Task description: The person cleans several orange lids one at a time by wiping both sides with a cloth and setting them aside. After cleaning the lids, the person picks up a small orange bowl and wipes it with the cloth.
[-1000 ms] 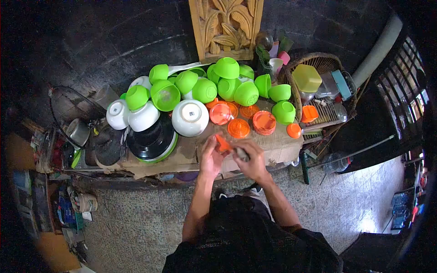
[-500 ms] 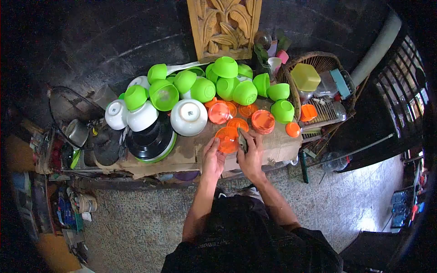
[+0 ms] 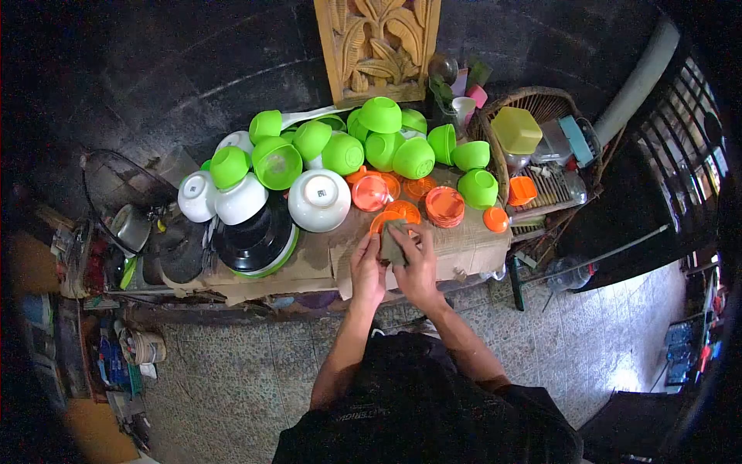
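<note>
My left hand [image 3: 369,272] grips the left edge of an orange lid [image 3: 379,223], held above the front of the cardboard-covered table. A grey-green cloth [image 3: 393,246] lies over much of this lid, pressed there by the closed fingers of my right hand [image 3: 416,267]. Just behind it, another orange lid [image 3: 403,209] shows in part. A stack of orange lids [image 3: 445,206] sits to the right, and a small orange lid [image 3: 495,220] lies beyond it. More orange lids [image 3: 370,192] rest behind my left hand.
Green bowls [image 3: 278,162] and white bowls [image 3: 320,199] are heaped across the table. A black round container [image 3: 255,240] sits at left. A wicker basket [image 3: 491,116] at right holds plastic containers. Cardboard [image 3: 471,251] covers the table's front; a carved wooden panel [image 3: 379,46] stands behind.
The cloth has moved left from the lid's right edge and now covers most of it. My right hand has shifted slightly left with it.
</note>
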Tool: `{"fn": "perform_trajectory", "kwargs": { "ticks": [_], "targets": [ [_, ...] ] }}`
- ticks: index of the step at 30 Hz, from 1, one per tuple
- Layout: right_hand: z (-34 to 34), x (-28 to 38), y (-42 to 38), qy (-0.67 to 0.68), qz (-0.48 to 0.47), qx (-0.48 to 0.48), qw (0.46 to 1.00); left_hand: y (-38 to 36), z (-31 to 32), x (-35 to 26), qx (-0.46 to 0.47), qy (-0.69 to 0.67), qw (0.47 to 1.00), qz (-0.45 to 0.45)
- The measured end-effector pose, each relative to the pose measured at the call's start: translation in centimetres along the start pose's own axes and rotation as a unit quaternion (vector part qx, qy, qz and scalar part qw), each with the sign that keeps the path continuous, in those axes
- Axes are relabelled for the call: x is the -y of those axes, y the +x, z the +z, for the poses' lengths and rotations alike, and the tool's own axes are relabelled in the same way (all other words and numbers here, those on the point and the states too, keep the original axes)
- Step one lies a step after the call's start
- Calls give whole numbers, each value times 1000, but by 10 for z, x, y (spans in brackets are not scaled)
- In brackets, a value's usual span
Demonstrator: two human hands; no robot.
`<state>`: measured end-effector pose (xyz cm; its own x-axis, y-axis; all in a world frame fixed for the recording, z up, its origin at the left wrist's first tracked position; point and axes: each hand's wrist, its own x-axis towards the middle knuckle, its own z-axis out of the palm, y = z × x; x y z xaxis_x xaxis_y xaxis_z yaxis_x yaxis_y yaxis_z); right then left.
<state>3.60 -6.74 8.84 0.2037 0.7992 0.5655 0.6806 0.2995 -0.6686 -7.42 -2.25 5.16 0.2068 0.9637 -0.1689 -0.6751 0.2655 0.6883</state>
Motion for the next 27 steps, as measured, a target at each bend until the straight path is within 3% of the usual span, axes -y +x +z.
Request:
{"fn": "perform_trajectory", "kwargs": {
  "ticks": [3, 7, 10, 12, 14, 17, 23, 26, 27],
  "targets": [
    [6, -13, -8, -18, -67, 51, 996, -3, 5, -14, -1, -78, 996, -33],
    [-3, -10, -16, -22, -63, 110, 992, -1, -4, -12, 12, -58, 998, 0],
    [-2, -18, -19, 40, -40, 70, 996, 0, -9, -12, -63, -80, 994, -31],
    [0, -19, -20, 94, 18, -3, 995, -2, -6, -15, -43, -91, 994, -32],
    [0, -18, -16, 91, 41, -13, 995, -1, -4, -19, -22, -104, 994, -29],
    [-7, -11, -7, 73, 84, -31, 993, -1, -3, -23, 11, -52, 998, -28],
    [-9, -36, 11, 73, 158, -30, 984, -4, -7, -12, 48, 176, 983, 9],
    [-22, -24, 20, 27, 162, 50, 985, -6, -4, -1, 73, 294, 953, 17],
    [-23, -17, 21, -55, 93, 89, 990, -4, -8, 8, 74, 294, 953, 17]
  ]
}}
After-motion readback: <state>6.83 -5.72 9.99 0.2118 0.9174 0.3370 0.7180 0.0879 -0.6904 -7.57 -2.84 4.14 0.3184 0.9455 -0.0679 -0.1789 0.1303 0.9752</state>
